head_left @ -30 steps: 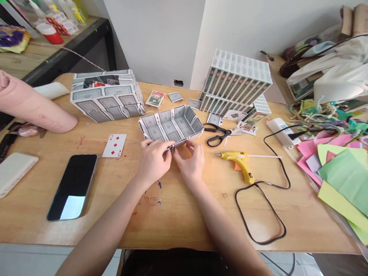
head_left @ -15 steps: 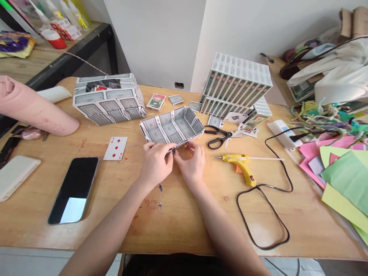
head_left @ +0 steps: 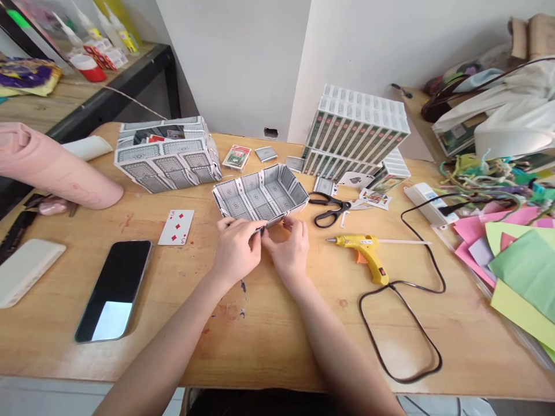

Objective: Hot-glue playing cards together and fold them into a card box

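Observation:
An open box made of playing cards [head_left: 262, 196], grey patterned backs facing inward, sits in front of me with its near wall toward my body. My left hand [head_left: 237, 248] is closed on the near wall's rim, fingers over the edge and thumb below. Beside it my right hand [head_left: 288, 248] pinches the same wall from the outside, thumb close to the left thumb. The near wall's outer face is mostly hidden by my fingers. To the right lie black-handled scissors [head_left: 328, 209] and a yellow glue gun [head_left: 366, 251] with a glue stick in its back.
A larger card-built box [head_left: 169, 162] stands at the back left, a stack of card decks [head_left: 355, 130] at the back right. A three of diamonds [head_left: 176, 227] and a phone [head_left: 115, 292] lie left. The glue gun's black cord [head_left: 401, 381] loops at right, near coloured paper [head_left: 526, 263].
The whole scene sits slightly lower in the picture, as my head has tilted a little. Both hands keep their hold on the box's near wall, with hardly any movement.

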Motion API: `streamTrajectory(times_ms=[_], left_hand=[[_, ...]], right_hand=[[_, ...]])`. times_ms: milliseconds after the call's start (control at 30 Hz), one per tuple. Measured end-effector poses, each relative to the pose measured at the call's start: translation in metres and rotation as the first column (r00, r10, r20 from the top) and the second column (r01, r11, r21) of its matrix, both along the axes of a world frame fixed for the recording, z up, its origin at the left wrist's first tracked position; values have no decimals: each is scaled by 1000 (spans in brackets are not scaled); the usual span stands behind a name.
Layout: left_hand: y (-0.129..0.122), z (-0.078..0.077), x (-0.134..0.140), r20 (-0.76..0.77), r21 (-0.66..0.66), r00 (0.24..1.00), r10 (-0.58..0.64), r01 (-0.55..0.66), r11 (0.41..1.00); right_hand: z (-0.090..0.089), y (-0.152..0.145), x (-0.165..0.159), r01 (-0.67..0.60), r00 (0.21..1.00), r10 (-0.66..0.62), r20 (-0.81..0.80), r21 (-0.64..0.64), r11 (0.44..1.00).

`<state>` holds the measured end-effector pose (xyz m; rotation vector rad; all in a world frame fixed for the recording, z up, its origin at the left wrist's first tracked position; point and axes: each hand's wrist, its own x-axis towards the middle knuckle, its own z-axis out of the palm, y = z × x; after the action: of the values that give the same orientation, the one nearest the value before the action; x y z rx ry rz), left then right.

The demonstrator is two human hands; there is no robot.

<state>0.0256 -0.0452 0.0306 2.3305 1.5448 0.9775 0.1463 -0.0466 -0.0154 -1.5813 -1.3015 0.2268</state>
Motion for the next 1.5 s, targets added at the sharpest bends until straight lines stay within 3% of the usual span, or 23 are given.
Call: streamTrajectory(times_ms=[200,633,800,1000,1067,1133,1233,1300,1367,1433,1500], left_hand=[[1,1,-5,-20,0,998,-67,67,998],[2,1,-7,-12,29,998,-59,59,998],[7,1,-17,-28,56,999,-23,25,998],[12,1,-27,-90,34,993,-70,73,997],[13,6,-31,-40,29,997,-60,61,998],[13,16,-36,52,4,998,-36,35,999],[12,36,-44,264,-159,964,45,-3,987],[11,49,-47,436,-319,890,130,17,948],[12,59,-49,597,-428,778,196,102,898],[15,63,-49,705,-476,676,214,228,849],[18,65,-50,748,-497,634,196,339,799]], right_hand=[[-2,4,2,-31,999,31,41,14,999],[5,9,9,-126,990,124,73,17,992],[5,10,11,-168,986,167,-18,-35,985],[8,7,17,-301,931,273,-242,-88,950],[11,2,20,-262,927,243,-287,-28,965],[14,-3,24,-138,945,147,-292,51,989],[20,-8,34,-6,949,51,-311,143,990],[26,-8,42,-90,953,138,-268,183,979],[39,-5,52,-268,945,295,-140,182,946],[58,-1,63,-381,924,383,19,143,913],[82,2,74,-416,903,398,163,96,904]])
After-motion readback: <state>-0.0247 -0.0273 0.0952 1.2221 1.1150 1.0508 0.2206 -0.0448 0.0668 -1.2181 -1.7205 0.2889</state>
